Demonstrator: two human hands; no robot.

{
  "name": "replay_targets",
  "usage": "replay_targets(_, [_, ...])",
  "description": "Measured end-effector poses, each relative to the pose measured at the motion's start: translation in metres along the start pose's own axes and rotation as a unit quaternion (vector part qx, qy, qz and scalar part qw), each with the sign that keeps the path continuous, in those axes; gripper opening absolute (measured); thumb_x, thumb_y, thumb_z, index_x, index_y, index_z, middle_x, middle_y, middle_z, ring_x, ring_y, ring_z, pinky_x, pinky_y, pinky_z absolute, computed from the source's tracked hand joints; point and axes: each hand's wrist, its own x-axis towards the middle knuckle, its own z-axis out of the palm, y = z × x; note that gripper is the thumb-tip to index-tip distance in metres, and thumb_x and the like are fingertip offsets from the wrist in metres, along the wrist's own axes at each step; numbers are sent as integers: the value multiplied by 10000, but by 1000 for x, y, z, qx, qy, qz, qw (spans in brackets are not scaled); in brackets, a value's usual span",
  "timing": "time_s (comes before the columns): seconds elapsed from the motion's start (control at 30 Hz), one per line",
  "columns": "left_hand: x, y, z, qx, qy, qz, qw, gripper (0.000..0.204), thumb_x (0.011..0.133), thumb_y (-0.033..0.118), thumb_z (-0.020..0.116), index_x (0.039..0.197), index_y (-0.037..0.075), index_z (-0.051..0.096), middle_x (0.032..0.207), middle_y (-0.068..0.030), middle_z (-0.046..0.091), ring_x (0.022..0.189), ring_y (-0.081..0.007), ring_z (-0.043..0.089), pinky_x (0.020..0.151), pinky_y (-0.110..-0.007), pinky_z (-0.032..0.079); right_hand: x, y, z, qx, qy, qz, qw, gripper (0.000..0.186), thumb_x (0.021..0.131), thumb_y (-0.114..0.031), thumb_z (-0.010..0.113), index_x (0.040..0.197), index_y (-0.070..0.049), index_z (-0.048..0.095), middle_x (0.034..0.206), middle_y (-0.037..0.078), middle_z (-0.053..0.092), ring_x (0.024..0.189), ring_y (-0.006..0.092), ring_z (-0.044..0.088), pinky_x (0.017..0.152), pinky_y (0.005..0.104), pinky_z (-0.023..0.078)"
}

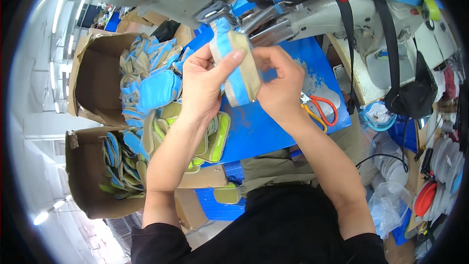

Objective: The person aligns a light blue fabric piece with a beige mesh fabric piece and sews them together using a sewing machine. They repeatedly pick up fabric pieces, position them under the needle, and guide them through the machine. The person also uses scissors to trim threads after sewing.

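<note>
A beige fabric piece with a blue stripe (238, 82) is held between my hands, its upper end close under the sewing machine head (217, 12). My left hand (201, 83) is closed on the left side of the fabric, the thumb flat across its face. At the right edge, my right hand (283, 80) is closed with its fingers curled against the fabric; the fingertips are partly hidden. A blue worktable (256, 134) lies below. Scissors with red and orange handles (334, 110) rest on it, to the right of my right wrist.
Blue and beige fabric pads (159, 88) heap up at left, beside an upper cardboard box (97, 76). Olive pads with lime edging (215, 139) lie under my left forearm. More pads fill a lower box (83, 171). Black straps (388, 44) hang at right near stacked discs (442, 176).
</note>
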Motion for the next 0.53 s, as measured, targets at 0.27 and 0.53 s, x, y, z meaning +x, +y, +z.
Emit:
replay_targets(0.27, [3,-4,8,63,19,73,995,277,859,37,822,1108,-9,709,989,-75,764,850,-103,709,780,-267,579,-3,10,0,-7,-9,10,1000,248,768,-8,817,983,-38,696,875,85,712,773,189,702,720,307,550])
replay_targets(0.53, [16,8,4,57,18,63,996,368,857,33,806,1201,-6,682,1037,-80,768,901,-101,707,810,-271,580,4,-2,-4,115,-47,144,982,249,823,-7,795,1051,-91,740,905,43,739,761,209,690,765,314,556])
